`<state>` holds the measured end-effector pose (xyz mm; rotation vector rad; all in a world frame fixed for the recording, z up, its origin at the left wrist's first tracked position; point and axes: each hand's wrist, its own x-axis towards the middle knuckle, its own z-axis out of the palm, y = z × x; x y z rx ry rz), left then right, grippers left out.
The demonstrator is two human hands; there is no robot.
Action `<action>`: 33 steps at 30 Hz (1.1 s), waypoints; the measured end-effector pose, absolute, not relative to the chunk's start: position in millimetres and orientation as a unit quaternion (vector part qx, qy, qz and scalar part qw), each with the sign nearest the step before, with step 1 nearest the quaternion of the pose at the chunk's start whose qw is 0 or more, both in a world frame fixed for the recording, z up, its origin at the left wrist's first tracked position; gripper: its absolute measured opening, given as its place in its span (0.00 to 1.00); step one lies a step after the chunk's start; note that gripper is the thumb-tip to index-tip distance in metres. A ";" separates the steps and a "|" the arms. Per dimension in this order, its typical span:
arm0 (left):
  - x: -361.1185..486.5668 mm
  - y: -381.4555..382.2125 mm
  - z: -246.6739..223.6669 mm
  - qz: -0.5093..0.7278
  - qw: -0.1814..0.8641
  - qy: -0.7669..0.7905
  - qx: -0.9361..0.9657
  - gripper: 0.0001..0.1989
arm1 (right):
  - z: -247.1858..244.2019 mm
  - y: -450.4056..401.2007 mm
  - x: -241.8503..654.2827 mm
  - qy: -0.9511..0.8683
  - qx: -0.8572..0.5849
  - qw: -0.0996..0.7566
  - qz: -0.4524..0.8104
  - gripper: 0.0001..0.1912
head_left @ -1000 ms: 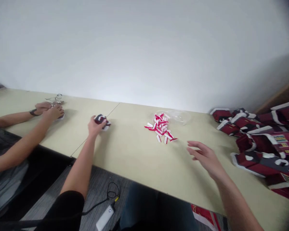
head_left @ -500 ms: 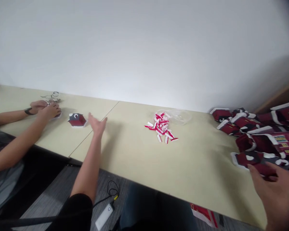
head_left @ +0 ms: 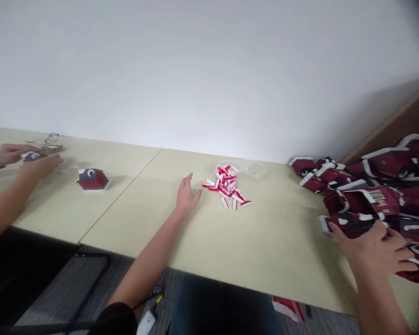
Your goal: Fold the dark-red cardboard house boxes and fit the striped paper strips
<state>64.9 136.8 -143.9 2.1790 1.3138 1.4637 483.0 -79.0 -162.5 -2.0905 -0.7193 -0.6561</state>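
Observation:
My left hand (head_left: pixel 187 197) is over the table with its fingers spread and holds nothing. Just right of it lies a heap of small red and white pieces (head_left: pixel 226 184). At the right, my right hand (head_left: pixel 373 249) reaches over the front of a pile of dark red toy houses with white trim (head_left: pixel 391 163). Its thumb and fingers are apart, at the near side of a small grey-roofed house (head_left: pixel 352 224). The hand partly covers that house, so contact is hard to judge.
Another small red house (head_left: pixel 93 180) stands left of the table seam. Farther left, a co-worker's hands (head_left: pixel 38 165) hold a similar house, near a pair of glasses (head_left: pixel 49 138). A clear plastic container (head_left: pixel 251 170) lies behind the pieces. Beyond the table (head_left: pixel 265 251) rises a white wall.
My left hand has moved right, from beside the single house to the heap of pieces. My right hand has spread its fingers over the pile. The view has turned rightward.

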 end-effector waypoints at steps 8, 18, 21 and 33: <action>76.5 127.1 -143.7 0.483 0.132 0.434 0.749 0.37 | -156.9 -70.2 492.4 -0.192 -0.849 0.431 -0.236 0.53; 79.5 118.2 -140.6 0.503 0.139 0.406 0.750 0.38 | -135.6 -75.3 434.3 -0.362 -0.789 0.459 -0.189 0.50; 80.2 110.5 -135.7 0.490 0.206 0.330 0.781 0.40 | -126.6 -56.2 393.1 -0.479 -0.703 0.524 -0.048 0.52; 49.9 127.3 -128.0 0.407 0.461 0.281 0.737 0.42 | -118.8 71.8 263.2 -0.691 -0.384 0.485 0.374 0.53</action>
